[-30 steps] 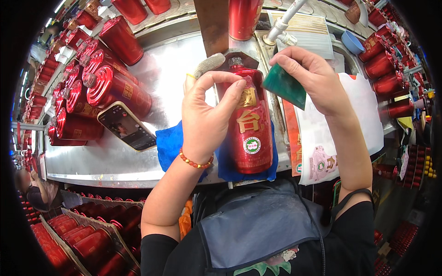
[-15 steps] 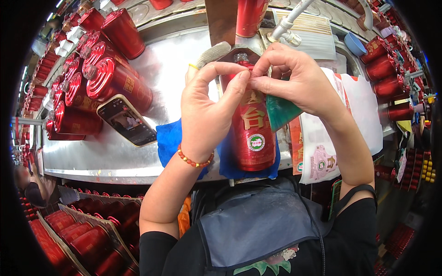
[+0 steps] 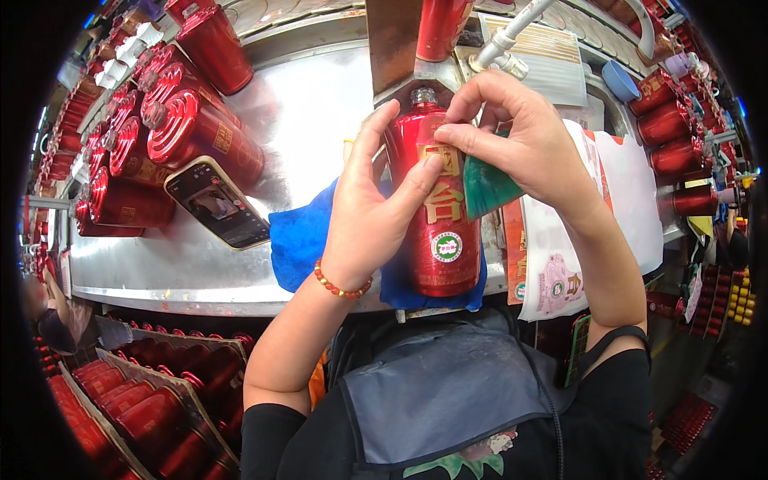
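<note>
L hand (image 3: 374,196) is sitting open along L side of red bottle (image 3: 442,256), thumb & index standing apart. R hand (image 3: 520,140) is gripping green scraper (image 3: 489,189), thumb/index tips meeting nr bottle shoulder. Bottle's resting on blue cloth (image 3: 398,293), neck pointing away.

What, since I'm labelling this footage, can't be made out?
All in the head view:
Red bottle: part of its left side, behind the left hand.
Green scraper: upper part, behind the right hand.
Phone screen: details too small.
Farther bottle: cut off by the upper edge.
</note>
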A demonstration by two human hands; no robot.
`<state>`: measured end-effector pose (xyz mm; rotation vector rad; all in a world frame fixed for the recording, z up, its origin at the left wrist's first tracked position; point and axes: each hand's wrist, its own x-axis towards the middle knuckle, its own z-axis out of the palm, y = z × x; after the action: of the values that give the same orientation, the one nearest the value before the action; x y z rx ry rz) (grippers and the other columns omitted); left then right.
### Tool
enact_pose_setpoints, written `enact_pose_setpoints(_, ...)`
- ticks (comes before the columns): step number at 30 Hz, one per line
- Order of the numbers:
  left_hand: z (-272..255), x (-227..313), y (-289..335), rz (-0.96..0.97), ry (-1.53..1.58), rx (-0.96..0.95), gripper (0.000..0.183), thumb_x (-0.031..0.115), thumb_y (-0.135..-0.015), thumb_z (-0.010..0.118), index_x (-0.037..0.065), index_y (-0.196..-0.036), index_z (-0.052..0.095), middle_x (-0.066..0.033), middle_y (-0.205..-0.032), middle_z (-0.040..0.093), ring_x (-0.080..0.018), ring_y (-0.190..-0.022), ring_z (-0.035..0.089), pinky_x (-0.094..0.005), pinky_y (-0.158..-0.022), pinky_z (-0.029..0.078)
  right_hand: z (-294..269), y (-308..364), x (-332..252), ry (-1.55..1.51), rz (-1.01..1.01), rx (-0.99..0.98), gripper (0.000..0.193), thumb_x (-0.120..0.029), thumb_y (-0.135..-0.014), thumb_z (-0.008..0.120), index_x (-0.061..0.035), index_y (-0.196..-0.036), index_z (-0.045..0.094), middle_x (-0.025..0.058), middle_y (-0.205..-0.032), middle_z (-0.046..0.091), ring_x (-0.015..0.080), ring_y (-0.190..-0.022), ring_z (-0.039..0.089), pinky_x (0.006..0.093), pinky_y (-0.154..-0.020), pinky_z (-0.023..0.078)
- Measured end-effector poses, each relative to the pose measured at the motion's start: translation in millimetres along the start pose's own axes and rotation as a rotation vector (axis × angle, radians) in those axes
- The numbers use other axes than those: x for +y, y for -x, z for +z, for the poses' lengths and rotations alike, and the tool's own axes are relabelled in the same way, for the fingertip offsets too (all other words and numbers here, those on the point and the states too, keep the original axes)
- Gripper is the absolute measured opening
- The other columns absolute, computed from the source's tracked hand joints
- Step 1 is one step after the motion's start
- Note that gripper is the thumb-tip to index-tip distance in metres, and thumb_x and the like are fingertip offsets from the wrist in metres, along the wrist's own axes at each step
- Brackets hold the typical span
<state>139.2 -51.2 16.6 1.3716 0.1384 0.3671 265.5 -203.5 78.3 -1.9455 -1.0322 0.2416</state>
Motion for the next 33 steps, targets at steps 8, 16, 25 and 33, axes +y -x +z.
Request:
enact_pose_setpoints(8, -1.2, 2.2, 4.1, -0.089, 0.151, 0.038, 0.072, 0.026, -0.099, 0.071, -0.006, -0.153, 0.035, -0.0189, -0.146, 0.047, -0.0236, -0.135, 0.049, -0.0366, -0.111, 0.043, 1.9, 16.3, 13.7, -0.330, 0.304, 0.098, 0.049, -0.028, -0.094, 0.076, 0.0018, -0.130, 0.062, 0.0082, -0.111, 0.065, 0.0057, -0.079, 0.062, 0.0222, -0.073, 0.051)
enact_pose_setpoints(16, -2.2, -4.0, 1.8, -0.112, -0.073, 0.024, 0.083, 0.033, -0.095, 0.074, -0.010, -0.152, 0.033, -0.0260, -0.143, 0.047, -0.0308, -0.135, 0.049, -0.0375, -0.111, 0.042, 14.5, 30.2, 18.8, -0.562, 0.382, -0.059, 0.077, -0.024, -0.091, 0.080, 0.0113, -0.147, 0.041, 0.0193, -0.128, 0.063, 0.0100, -0.089, 0.067, 0.0237, -0.076, 0.054)
enact_pose_setpoints(25, -3.2, -7.0, 1.8, -0.070, -0.029, 0.013, 0.077, 0.029, -0.100, 0.069, -0.011, -0.153, 0.031, -0.0237, -0.138, 0.048, -0.0280, -0.131, 0.051, -0.0364, -0.109, 0.043, 16.6, 28.7, 15.3, -0.555, 0.401, -0.057, 0.075, -0.026, -0.092, 0.079, 0.0096, -0.147, 0.043, 0.0161, -0.115, 0.068, 0.0093, -0.088, 0.066, 0.0232, -0.075, 0.054)
enact_pose_setpoints(33, -1.5, -4.3, 2.2, -0.117, 0.183, 0.047, 0.071, 0.026, -0.103, 0.065, -0.008, -0.154, 0.031, -0.0184, -0.140, 0.046, -0.0228, -0.133, 0.050, -0.0336, -0.108, 0.045, 14.5, 22.7, 14.8, -0.585, 0.416, -0.026, 0.073, -0.030, -0.093, 0.078, 0.0083, -0.146, 0.045, 0.0123, -0.102, 0.073, 0.0101, -0.085, 0.068, 0.0224, -0.073, 0.053)
